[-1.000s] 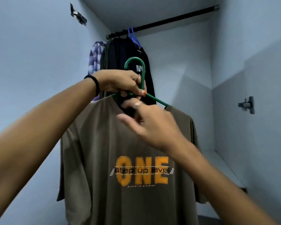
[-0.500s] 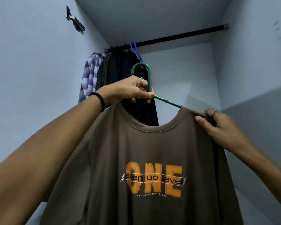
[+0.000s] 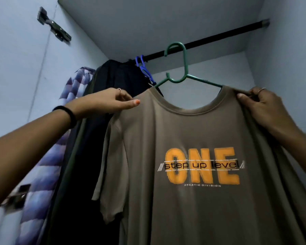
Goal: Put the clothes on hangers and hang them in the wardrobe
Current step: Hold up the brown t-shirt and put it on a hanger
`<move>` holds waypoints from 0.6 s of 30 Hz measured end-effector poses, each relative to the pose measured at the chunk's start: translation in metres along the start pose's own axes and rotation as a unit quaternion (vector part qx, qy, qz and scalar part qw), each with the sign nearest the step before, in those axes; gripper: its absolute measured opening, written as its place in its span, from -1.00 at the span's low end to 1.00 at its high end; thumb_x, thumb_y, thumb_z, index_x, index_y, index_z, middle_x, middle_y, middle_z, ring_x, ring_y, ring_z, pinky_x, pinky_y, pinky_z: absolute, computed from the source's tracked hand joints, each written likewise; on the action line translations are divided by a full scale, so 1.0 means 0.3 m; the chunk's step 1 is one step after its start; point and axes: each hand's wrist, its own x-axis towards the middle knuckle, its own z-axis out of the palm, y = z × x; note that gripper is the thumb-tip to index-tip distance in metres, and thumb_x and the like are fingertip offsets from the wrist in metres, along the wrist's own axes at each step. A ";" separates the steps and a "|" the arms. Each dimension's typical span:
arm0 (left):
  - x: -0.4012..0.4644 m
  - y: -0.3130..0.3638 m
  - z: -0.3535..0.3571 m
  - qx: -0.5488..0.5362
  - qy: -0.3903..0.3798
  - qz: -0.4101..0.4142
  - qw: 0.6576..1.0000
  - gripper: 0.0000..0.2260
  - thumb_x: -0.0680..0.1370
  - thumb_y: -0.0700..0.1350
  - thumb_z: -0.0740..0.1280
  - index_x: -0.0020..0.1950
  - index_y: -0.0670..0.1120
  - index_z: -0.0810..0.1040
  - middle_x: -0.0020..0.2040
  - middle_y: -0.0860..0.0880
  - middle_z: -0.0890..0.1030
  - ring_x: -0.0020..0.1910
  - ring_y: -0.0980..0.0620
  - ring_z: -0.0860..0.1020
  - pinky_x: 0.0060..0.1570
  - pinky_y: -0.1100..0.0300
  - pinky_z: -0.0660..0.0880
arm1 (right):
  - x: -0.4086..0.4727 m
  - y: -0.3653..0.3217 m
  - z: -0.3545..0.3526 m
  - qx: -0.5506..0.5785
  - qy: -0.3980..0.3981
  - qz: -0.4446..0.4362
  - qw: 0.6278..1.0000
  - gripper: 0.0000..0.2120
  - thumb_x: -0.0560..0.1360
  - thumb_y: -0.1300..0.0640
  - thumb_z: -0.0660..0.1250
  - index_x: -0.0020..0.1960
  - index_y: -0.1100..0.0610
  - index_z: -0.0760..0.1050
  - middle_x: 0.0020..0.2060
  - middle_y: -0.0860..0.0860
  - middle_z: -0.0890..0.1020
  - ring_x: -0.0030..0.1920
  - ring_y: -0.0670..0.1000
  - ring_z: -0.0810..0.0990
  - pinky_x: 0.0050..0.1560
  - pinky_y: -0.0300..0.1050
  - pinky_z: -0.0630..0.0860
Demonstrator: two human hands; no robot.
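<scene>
Left hand point(image 3: 111, 101) pinching the near shoulder of the brown T-shirt point(image 3: 193, 174), thumb laid flat on the front of the cloth, fingers tucked behind; right hand point(image 3: 260, 105) curled round the far shoulder seam, fabric bunched between thumb and fingers. Shirt held high and spread between both hands, already threaded on the green hanger point(image 3: 184, 71), its arms running into the collar. Hook up at the black rail point(image 3: 210, 39) and overlapping it; whether seated over the bar or merely in front of it cannot be told from this angle. To finish the step well, probably best to keep both shoulders level so the hanger stays centred in the neck, ease the hook over the bar, lower until the rail takes the weight, then release one shoulder at a time and watch for tilt. Risk judged: cloth sliding off the sloped left arm of the hanger if one side is let go early. Further left on the rail, a blue hanger point(image 3: 143, 68) carrying dark garments point(image 3: 113, 89), then a purple checked shirt point(image 3: 74, 85) against the side wall. Pale blue wardrobe walls and top panel all round; metal hinge point(image 3: 53, 25) high on the left panel, another lower down by the left forearm, blurred.
</scene>
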 end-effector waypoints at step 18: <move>0.458 0.020 0.080 0.179 0.219 -0.003 0.959 -0.68 0.62 0.00 0.23 -0.15 -0.23 0.54 -0.28 -0.12 0.49 -0.20 -0.09 0.44 -0.25 0.16 0.22 | 0.350 0.334 0.512 0.013 -0.013 0.089 0.996 -0.57 0.57 -0.13 0.24 0.28 0.17 0.42 0.32 0.24 0.34 0.32 0.28 0.35 0.30 0.13 0.33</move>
